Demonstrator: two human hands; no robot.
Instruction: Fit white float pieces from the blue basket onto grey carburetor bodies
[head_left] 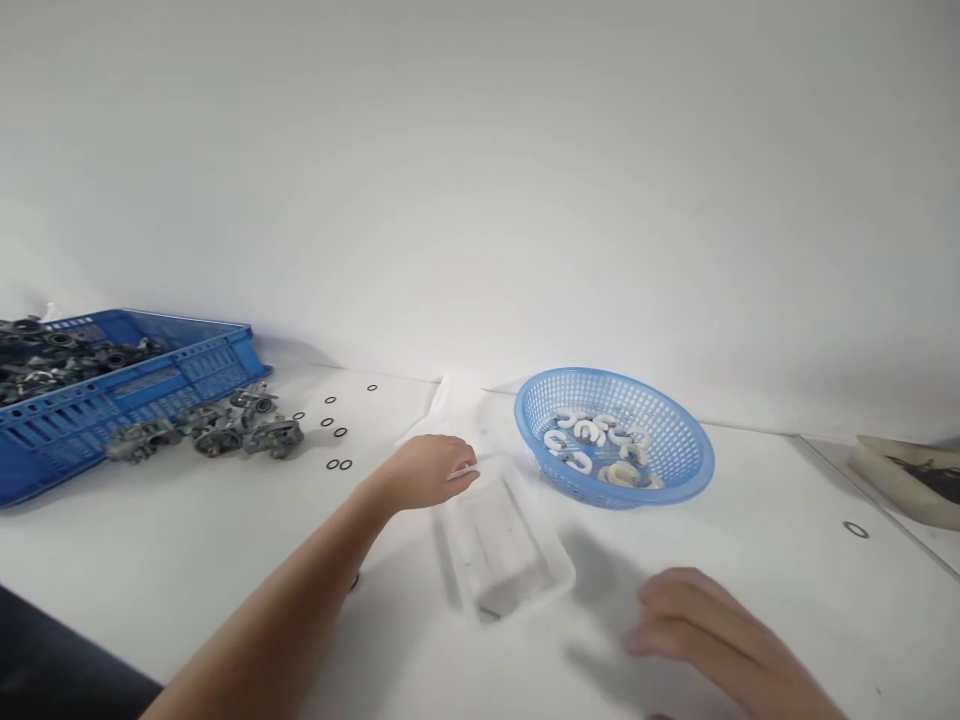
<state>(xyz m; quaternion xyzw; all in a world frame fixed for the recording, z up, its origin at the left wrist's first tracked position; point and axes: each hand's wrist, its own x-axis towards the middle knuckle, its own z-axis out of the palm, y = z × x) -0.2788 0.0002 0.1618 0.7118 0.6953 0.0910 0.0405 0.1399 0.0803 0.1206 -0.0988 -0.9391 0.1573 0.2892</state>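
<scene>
My left hand (439,472) is at the far left edge of a white, translucent tray (559,575), its fingers pinched on the rim. A flat pale block or sheet (499,540) lies inside the tray, with a small dark mark near its front end. To the right of the tray, my right hand (697,620) hovers over the table with its fingers apart and nothing between them; it is slightly blurred. Behind it stands a round blue basket (686,470) holding several white horseshoe-shaped parts (589,432).
A blue crate (217,365) full of metal parts stands at the left, with several metal assemblies (217,430) before it. Black rings (340,432) lie scattered nearby; another ring (855,530) is at the right. A pale bag-like container (870,465) sits at the far right.
</scene>
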